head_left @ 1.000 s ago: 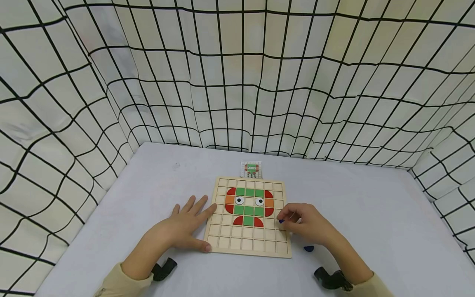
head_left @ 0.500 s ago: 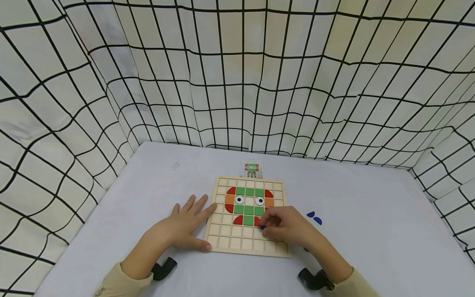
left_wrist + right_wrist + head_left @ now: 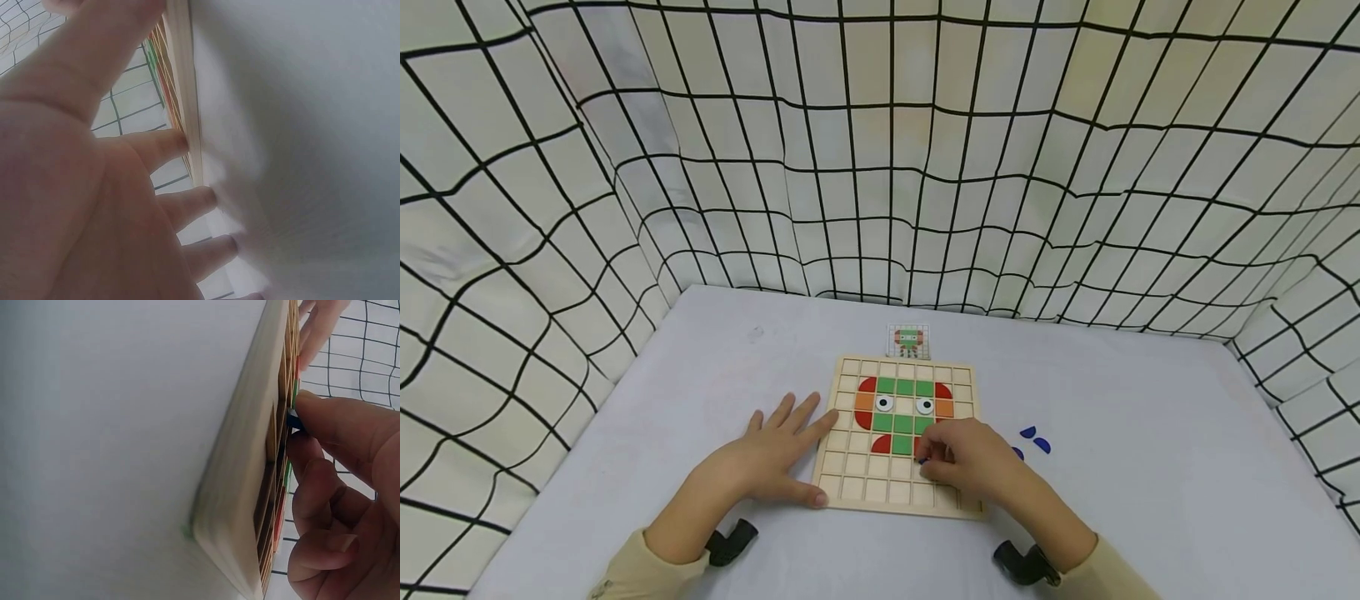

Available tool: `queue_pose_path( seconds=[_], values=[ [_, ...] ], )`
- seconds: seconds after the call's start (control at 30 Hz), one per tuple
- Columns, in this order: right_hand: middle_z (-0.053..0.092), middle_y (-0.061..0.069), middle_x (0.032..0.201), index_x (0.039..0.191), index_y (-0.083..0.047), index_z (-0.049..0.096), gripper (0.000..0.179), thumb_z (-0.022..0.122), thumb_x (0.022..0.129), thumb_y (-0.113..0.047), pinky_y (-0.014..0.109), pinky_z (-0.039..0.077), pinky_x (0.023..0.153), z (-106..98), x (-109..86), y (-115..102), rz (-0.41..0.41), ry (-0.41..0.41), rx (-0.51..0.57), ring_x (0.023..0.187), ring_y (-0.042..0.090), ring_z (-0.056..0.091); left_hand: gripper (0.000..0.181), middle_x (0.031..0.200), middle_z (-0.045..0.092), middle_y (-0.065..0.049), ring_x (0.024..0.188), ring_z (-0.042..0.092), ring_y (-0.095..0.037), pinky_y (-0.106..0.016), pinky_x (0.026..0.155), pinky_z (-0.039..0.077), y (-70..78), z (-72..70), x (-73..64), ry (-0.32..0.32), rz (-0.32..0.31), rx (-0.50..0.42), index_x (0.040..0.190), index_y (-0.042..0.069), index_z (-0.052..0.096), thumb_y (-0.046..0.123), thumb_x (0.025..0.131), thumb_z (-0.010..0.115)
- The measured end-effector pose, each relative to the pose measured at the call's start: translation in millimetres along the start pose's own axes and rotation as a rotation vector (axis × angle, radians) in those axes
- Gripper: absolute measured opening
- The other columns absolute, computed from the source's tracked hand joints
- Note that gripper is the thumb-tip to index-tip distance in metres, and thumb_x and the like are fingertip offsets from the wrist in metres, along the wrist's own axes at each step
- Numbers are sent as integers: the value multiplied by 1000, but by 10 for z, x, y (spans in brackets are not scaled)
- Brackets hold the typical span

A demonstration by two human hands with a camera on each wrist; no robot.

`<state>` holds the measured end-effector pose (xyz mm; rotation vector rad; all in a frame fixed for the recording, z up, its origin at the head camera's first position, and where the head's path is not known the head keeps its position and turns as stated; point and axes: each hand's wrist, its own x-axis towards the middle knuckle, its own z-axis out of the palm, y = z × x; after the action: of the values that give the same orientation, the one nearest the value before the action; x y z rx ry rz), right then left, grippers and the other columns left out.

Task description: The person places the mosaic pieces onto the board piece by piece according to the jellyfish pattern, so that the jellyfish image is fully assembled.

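A square wooden grid board (image 3: 865,492) lies on the table, with red, green and orange pieces and two eye discs (image 3: 884,403) forming a figure in its cells. My left hand (image 3: 767,458) is spread flat on the table, thumb and index fingertip at the board's left edge. In the left wrist view its fingers are straight and hold nothing. Between thumb and index finger, my right hand (image 3: 973,458) pinches a small dark blue piece (image 3: 295,421) close over the board, just below the red and green row. The fingers hide most of that piece in the head view.
Several loose blue pieces, one a half-round piece (image 3: 1042,446), lie right of the board. A small picture card (image 3: 908,341) with a similar figure lies behind it. Black netting (image 3: 887,167) over white sheeting surrounds the back and sides of the table (image 3: 1112,433).
My right hand has moved left from the board's right edge to over its middle, bringing the blue piece along. More loose blue pieces are uncovered. The left hand stays where it was.
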<state>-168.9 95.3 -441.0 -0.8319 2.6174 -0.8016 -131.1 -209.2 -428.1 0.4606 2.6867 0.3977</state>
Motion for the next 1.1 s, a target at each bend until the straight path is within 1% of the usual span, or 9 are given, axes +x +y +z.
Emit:
queue_pose_path(
  seconds=[0.23,0.33,0.43,0.6,0.7,0.8,0.9,1.1],
  values=[
    [56,-14,67,83,-27,68,12,78,86,-19,24,44,58,-5,12,-36,7,17,-63,64,5,52,110,168,10,-13,152,2,-45,-77,111,8,2,-5,6,-6,-3,-3,159,21,27,65,72,78],
    [56,-15,67,80,-28,67,15,78,86,-21,24,44,58,10,23,-46,3,13,-68,64,5,52,110,168,10,-13,152,2,-45,-77,110,9,-2,-6,9,-6,-5,3,159,22,27,66,72,78],
    [55,-15,67,78,-29,64,17,77,86,-22,23,43,57,24,31,-53,-3,12,-98,64,5,51,111,168,9,-13,152,2,-45,-77,110,9,-5,-5,12,-7,-7,4,159,22,27,66,71,78],
    [52,-14,64,72,-29,59,21,75,85,-26,23,39,51,43,40,-59,33,38,-186,59,5,48,110,168,10,-13,152,2,-45,-77,110,8,-9,-1,14,-9,-6,0,159,22,27,66,71,77],
    [51,-13,63,73,-27,57,20,74,84,-25,23,38,49,46,51,-66,51,42,-199,56,4,47,111,168,10,-14,152,2,-46,-77,110,9,-11,1,16,-8,-3,1,159,22,27,66,71,77],
    [52,-12,63,76,-26,56,19,73,84,-24,24,38,50,38,59,-71,57,36,-174,57,5,48,110,168,10,-14,152,2,-46,-77,110,9,-10,-1,16,-7,-3,2,159,21,28,66,71,77],
    [53,-11,64,78,-25,55,19,73,85,-24,24,39,52,18,48,-57,70,34,-125,59,6,49,110,168,10,-14,152,2,-46,-77,110,9,-8,-3,16,-6,-4,-1,159,21,28,66,71,78],
    [55,-9,71,83,-23,56,17,72,88,-22,24,41,56,-94,-26,65,116,73,28,67,9,52,110,168,10,-14,152,2,-46,-77,110,8,-6,-6,8,-7,-3,-5,159,21,28,65,71,78]
  ],
)
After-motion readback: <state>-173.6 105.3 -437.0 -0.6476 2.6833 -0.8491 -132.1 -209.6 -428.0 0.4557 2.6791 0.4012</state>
